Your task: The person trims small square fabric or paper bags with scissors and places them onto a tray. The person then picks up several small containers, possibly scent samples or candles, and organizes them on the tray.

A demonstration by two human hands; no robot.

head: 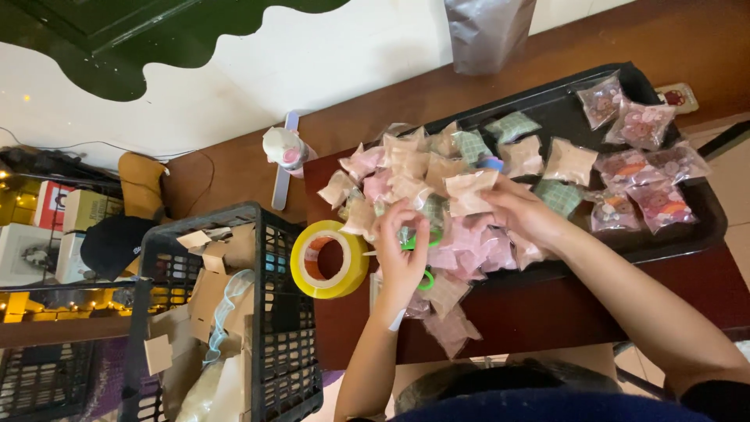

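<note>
My left hand [400,248] and my right hand [522,215] meet over a heap of small clear packets [406,176] with beige, pink and green contents. Between the fingers of both hands is a beige packet [469,191], held above the pile. Green-handled scissors [426,277] lie under my left hand, partly hidden. The heap spills off the left end of a black tray [562,109] onto the dark red table [547,312].
More packets with pink and orange pieces [644,168] lie on the tray's right side. A roll of yellow tape [328,259] sits left of the heap. A black crate [226,312] with cardboard scraps stands at the left. A grey bag [488,31] stands behind the tray.
</note>
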